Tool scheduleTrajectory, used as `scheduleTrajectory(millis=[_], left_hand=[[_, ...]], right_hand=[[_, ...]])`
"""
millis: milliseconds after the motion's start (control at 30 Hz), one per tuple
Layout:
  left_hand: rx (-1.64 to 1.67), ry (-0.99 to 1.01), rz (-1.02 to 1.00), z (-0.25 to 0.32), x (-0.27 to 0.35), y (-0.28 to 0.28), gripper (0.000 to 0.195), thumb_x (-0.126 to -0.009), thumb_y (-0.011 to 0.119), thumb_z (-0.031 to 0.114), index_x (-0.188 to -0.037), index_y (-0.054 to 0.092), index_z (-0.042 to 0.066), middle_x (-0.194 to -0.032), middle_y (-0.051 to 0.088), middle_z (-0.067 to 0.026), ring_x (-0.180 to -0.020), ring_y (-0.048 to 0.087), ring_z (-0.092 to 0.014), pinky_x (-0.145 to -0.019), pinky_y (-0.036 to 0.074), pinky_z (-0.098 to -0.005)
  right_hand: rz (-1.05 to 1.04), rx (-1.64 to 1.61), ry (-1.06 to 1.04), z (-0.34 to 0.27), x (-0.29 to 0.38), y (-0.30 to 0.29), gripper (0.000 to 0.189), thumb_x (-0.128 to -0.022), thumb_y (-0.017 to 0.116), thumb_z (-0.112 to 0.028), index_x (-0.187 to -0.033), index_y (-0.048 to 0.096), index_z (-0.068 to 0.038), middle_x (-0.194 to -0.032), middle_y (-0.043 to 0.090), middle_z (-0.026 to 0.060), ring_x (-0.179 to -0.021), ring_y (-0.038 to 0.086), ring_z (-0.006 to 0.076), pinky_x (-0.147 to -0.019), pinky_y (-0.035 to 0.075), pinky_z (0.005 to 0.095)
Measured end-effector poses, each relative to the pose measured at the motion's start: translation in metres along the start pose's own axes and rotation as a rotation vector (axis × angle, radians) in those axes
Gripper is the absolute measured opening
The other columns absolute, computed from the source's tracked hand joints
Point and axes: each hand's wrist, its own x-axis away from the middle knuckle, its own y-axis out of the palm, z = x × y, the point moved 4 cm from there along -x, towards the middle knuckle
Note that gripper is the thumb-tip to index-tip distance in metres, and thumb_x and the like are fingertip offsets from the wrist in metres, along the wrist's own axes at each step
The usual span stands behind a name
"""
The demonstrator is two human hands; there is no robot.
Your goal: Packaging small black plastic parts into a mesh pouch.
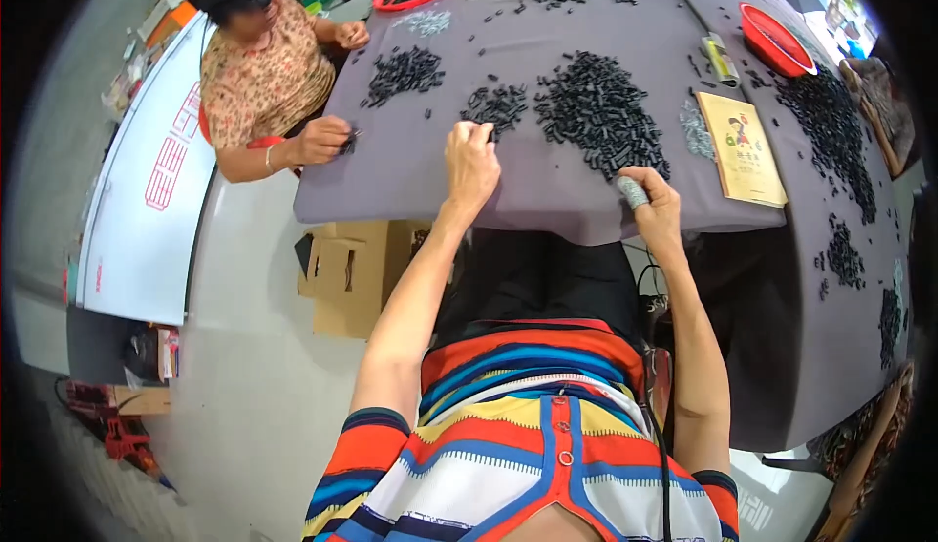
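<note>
My left hand (471, 165) is at the near edge of a small pile of short black plastic pieces (502, 102). Its fingertips are drawn together, and whether they pinch a piece is too small to see. At the lower edge of a larger pile of the same black pieces (597, 106) is my right hand (658, 203). Grey wrapping (632, 192) covers its thumb. The fingers are bent, with their tips close to the pile, and any piece between them is hidden. Both piles lie on a grey cloth-covered table (542, 190).
Small clear pieces (695, 132) lie beside a yellow booklet (740, 148) to the right. Red trays (777, 47) and more black piles (407, 73) are spread about. A co-worker (267, 80) handles pieces at the left edge. A cardboard box (348, 275) stands below the table.
</note>
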Motion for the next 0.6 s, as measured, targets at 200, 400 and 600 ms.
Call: scheduleTrajectory(millis=[200,400,600], left_hand=[[-0.075,-0.095,0.04,0.0034,0.0041,0.001,0.024,-0.075,0.06,0.005,-0.098,0.06,0.008,-0.099,0.05,-0.0097,-0.095,0.048,-0.028,-0.082,0.04,-0.0397],[-0.056,-0.052,0.001,0.0021,0.0091,0.0005,0.024,-0.074,0.061,0.005,-0.097,0.061,0.009,-0.101,0.05,-0.0087,-0.094,0.048,-0.028,-0.08,0.04,-0.0398],[-0.03,-0.049,0.032,0.0037,0.0107,-0.0012,0.021,-0.074,0.06,0.006,-0.095,0.062,0.008,-0.102,0.054,-0.0079,-0.095,0.049,-0.028,-0.081,0.04,-0.0399]], right_hand=[[-0.012,0.031,0.018,-0.0069,-0.0009,0.0025,0.02,-0.077,0.054,0.003,-0.094,0.061,-0.004,-0.072,0.061,0.0028,-0.065,0.052,0.0074,-0.06,0.042,0.0225],[-0.022,0.0,0.02,-0.0036,-0.0006,0.0033,0.015,-0.079,0.056,0.0,-0.093,0.061,-0.002,-0.067,0.057,0.0032,-0.061,0.048,0.0074,-0.057,0.041,0.0232],[-0.02,0.023,0.019,-0.0057,0.0005,-0.0002,0.014,-0.079,0.057,-0.002,-0.093,0.061,-0.002,-0.065,0.056,0.0036,-0.059,0.048,0.0084,-0.056,0.04,0.0242]])
